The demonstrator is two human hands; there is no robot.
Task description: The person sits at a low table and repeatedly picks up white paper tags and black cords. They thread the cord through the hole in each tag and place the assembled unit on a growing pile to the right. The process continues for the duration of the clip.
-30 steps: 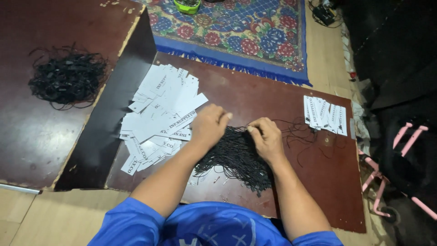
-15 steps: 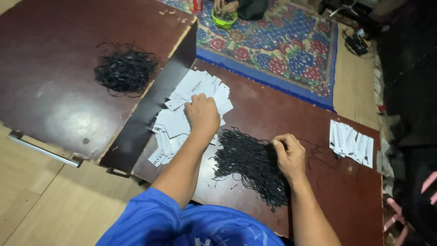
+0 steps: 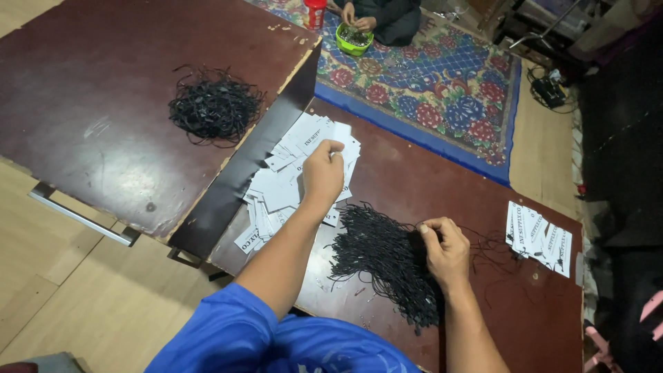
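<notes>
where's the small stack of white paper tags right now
In the head view, the small stack of white tags lies at the right end of the dark brown board, right of the right hand and the black string pile.

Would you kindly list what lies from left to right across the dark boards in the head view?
Black cord bundle → loose white tags → left hand → black string pile → right hand → stacked white tags.
</notes>
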